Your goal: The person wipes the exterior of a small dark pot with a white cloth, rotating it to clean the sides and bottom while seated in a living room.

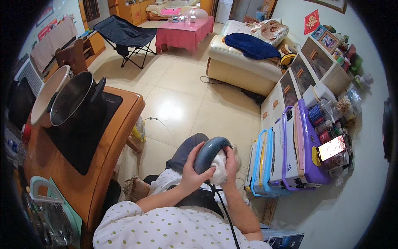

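Observation:
Between my two hands, over my lap, is a glossy dark blue-grey bowl (209, 153) turned on its side. My left hand (192, 171) grips its left wall, with the thumb reaching across to the near side. A bunched white cloth (219, 168) lies at the bowl's right side, where I see its opening only edge-on. My right hand (230, 163) is closed on the cloth and presses it against the bowl. The bowl's inside is hidden from me. Both forearms extend forward from dotted white sleeves.
On the left, a wooden table (107, 149) carries a black mat (85, 146), a dark pan (73, 99) and a light-lined pan (46, 93). Stacked plastic storage boxes (279, 155) stand close on the right, a lit phone (332, 147) above. Ahead is a folding chair (124, 32).

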Demonstrator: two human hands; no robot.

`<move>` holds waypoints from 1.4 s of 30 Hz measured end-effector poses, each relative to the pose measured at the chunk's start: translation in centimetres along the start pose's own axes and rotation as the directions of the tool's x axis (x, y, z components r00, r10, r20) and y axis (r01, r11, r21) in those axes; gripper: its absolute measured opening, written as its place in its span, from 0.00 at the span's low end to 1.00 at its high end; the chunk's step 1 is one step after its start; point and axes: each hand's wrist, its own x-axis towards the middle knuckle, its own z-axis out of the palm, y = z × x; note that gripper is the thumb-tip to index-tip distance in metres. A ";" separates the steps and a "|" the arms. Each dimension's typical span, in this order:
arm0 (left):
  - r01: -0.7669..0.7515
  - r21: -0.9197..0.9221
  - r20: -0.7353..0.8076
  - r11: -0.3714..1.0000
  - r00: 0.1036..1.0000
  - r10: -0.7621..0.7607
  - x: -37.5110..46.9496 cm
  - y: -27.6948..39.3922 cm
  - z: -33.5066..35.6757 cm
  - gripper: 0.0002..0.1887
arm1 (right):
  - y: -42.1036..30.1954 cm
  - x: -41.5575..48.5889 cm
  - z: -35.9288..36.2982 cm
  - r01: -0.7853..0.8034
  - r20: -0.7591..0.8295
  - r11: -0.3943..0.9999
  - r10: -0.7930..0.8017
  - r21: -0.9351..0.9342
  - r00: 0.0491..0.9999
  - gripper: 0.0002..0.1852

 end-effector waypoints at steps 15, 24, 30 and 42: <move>0.301 -0.336 0.085 0.892 0.953 -0.289 0.6 -0.2 -1.5 0.32 | -8.5 0.1 -4.2 0.648 0.782 0.499 0.102 -0.575 0.615 0.11; 0.368 -0.561 0.038 0.742 0.906 -0.421 1.1 0.6 -5.8 0.28 | -7.8 -1.1 -10.3 0.093 0.073 0.703 -0.058 -0.705 0.996 0.13; 0.419 -0.645 0.026 0.640 0.848 -0.529 -0.4 3.0 -7.3 0.24 | -3.6 -0.1 -11.2 0.009 -0.040 0.844 -0.036 -0.536 0.999 0.12; 0.538 -0.642 0.166 0.546 0.793 -0.586 -2.6 3.0 -3.9 0.25 | -2.2 -2.9 -3.0 -0.660 0.442 0.506 0.493 0.555 0.749 0.30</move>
